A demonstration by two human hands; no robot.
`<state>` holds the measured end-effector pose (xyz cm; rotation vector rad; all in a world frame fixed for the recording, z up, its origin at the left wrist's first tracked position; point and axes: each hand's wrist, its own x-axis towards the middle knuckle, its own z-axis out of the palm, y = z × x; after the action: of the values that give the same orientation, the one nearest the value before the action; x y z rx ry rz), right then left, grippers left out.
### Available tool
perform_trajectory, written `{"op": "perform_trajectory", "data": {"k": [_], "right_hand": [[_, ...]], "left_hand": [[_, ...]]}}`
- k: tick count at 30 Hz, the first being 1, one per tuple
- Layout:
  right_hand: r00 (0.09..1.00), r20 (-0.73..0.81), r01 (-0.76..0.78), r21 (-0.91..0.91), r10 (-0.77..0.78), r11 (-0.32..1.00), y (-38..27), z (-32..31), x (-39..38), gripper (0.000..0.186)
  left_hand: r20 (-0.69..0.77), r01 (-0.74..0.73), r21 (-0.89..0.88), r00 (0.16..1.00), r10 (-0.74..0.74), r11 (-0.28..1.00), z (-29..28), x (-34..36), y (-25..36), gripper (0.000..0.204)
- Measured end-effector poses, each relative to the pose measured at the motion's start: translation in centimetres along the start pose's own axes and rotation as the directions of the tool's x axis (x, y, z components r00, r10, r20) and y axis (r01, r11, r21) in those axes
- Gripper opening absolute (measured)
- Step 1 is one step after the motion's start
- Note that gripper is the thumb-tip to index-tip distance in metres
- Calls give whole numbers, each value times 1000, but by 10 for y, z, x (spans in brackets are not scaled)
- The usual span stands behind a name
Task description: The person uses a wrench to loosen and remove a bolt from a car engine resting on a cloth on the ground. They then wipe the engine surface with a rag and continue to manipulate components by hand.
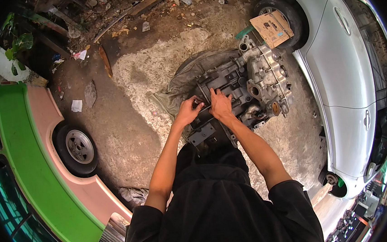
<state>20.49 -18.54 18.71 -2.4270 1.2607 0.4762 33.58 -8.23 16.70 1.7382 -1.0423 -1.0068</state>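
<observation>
A dark metal engine block (219, 79) lies on the ground in front of me, with a silver-grey casting (266, 69) full of ports along its right side. My left hand (188, 112) is at the block's near left part, its thumb and fingertips drawn close together in a pinch. Whatever may be between those fingertips is too small to make out. Just to the right, my right hand (221, 105) rests on top of the block with fingers stretched out and apart. A flat dark bracket plate (202, 134) shows on the near side, close to my knees.
A crumpled grey cloth (164, 100) is spread under the block. A silver car (340, 82) stands close on the right, with a cardboard piece (271, 29) against its wheel. On the left is a green and pink car (16, 121). Litter and a wooden plank (148, 4) lie at the far side.
</observation>
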Motion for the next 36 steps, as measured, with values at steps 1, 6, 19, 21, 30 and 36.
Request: {"op": "perform_trajectory", "data": {"k": [1,6,19,21,30,36], "right_hand": [[1000,8,-4,-3,4,1000,0,0,0,85],[1000,13,-8,-4,8,1000,-2,0,0,86],[1000,-8,27,-21,-27,999,0,-2,-2,85],[999,-3,34,-24,-34,999,1,-2,-1,86],[998,-20,61,-38,-61,997,3,-1,-1,83],[998,-14,67,-41,-68,997,5,1,1,81]], "left_hand": [[21,-5,14,1000,4,1000,-1,1,-2,24],[37,-23,44,999,21,999,1,13,-17,25],[-108,452,-45,884,-454,891,23,74,-34,27],[-141,432,68,897,-420,900,24,75,-34,29],[-144,408,-105,896,-420,907,21,44,6,24],[-319,238,180,932,-173,954,25,12,34,23]]}}
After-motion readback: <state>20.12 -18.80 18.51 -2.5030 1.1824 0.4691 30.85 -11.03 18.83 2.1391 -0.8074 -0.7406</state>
